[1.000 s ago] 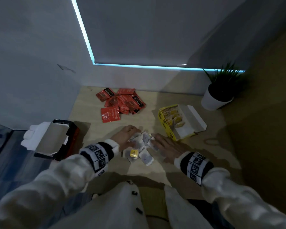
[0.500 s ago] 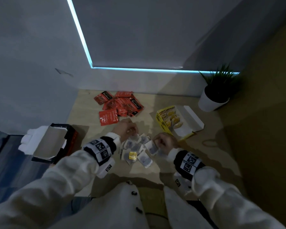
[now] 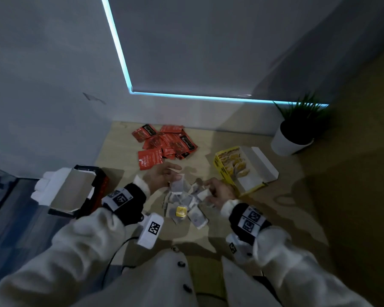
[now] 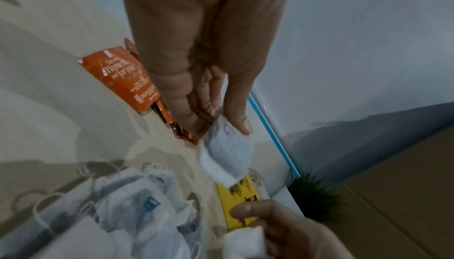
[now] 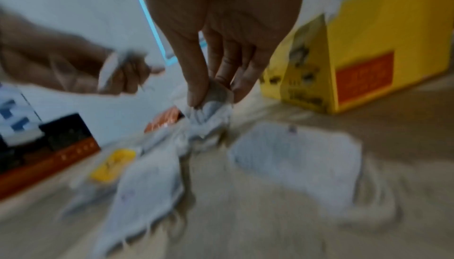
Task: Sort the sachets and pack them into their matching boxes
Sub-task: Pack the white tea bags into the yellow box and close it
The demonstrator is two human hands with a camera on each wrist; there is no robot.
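A pile of white tea bags [image 3: 186, 202] lies on the light wooden table in front of me, with a small yellow tag [image 3: 181, 211] among them. My left hand [image 3: 164, 176] pinches one white tea bag [image 4: 227, 155] between thumb and fingers, lifted above the pile. My right hand [image 3: 217, 191] pinches another white tea bag [image 5: 210, 108] at the pile's right side. The open yellow box [image 3: 233, 167] stands just right of the hands. Red sachets [image 3: 166, 145] lie heaped farther back. An open red-and-black box [image 3: 75, 191] sits at the left table edge.
A potted plant [image 3: 297, 129] in a white pot stands at the back right by the wall. The wall with a lit blue strip closes the back. The table's left edge drops off beside the red-and-black box.
Both hands went from lying flat on the tea bag pile to pinching one bag each. The left hand has lifted its bag off the pile.
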